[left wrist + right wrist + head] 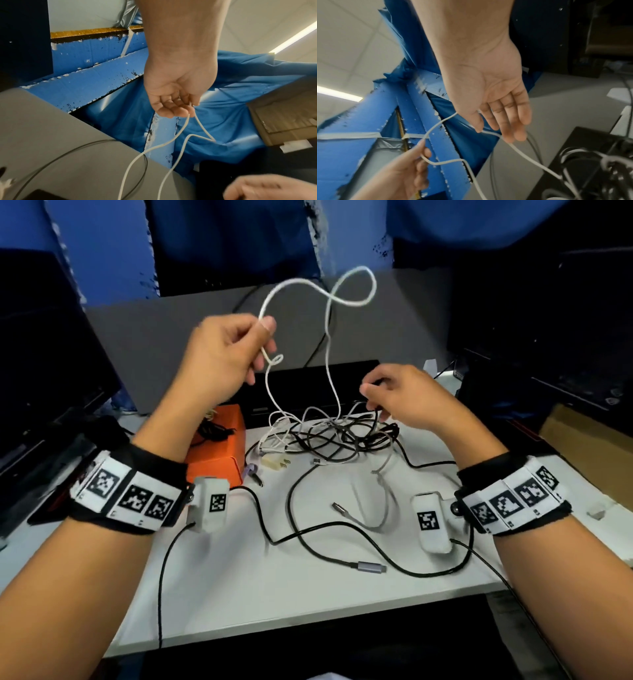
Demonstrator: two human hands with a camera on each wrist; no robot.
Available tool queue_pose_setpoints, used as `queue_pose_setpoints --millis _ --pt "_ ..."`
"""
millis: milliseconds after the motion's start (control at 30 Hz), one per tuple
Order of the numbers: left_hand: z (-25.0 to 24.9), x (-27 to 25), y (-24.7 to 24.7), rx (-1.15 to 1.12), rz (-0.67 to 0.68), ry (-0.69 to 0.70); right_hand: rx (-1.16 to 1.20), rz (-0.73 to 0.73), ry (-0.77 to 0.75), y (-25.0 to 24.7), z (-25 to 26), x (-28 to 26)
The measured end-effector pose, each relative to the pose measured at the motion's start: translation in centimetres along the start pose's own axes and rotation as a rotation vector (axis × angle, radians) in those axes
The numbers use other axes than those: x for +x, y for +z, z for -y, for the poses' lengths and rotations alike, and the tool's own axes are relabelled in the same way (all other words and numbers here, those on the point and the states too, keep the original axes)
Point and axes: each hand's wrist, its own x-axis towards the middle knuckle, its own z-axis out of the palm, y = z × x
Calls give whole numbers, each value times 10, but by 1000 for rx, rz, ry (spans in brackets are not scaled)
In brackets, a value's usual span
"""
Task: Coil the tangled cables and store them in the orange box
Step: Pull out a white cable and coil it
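Note:
My left hand [265, 333] is raised over the table and pinches a white cable [329, 337] between thumb and fingers [187, 109]. The cable loops upward, then drops into a tangle of white and black cables [335, 433] on the white table [239, 594]. My right hand [371, 398] hovers just over the right side of the tangle. Its fingers are relaxed and nearly straight in the right wrist view [496, 128], where the white cable [522, 154] passes behind the thumb. The orange box [219, 457] stands left of the tangle, under my left forearm, with a black cable [212, 429] inside.
A black cable with a grey plug [371, 568] and a grey cable [380, 508] trail over the front of the table. A white two-prong plug [275, 463] lies by the box. A black device [308, 385] sits behind the tangle, dark monitors on both sides.

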Motion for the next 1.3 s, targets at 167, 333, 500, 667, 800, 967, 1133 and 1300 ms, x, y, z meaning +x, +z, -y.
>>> queue_pose_setpoints --millis 167,333,500,667,800,967,1133,1300 --pt "19 -9 20 -28 71 -208 -155 275 -35 7 13 -11" --pt "26 -13 58 -1 388 -200 -354 482 20 10 -5 -4" --pt "15 -18 98 402 669 -91 -145 282 -3 4 -8 3" --pt "39 -21 146 915 1102 -64 -160 347 -4 1 -9 0" --pt "48 -24 168 1080 1044 -70 -212 442 -4 8 -7 -3" --pt "51 -20 162 937 1131 -79 -285 457 -43 12 -7 -2" --pt "19 -6 112 -20 960 -313 36 463 -70 21 -8 -2" --pt "-9 1 47 -331 856 -199 215 318 -62 14 -12 0"
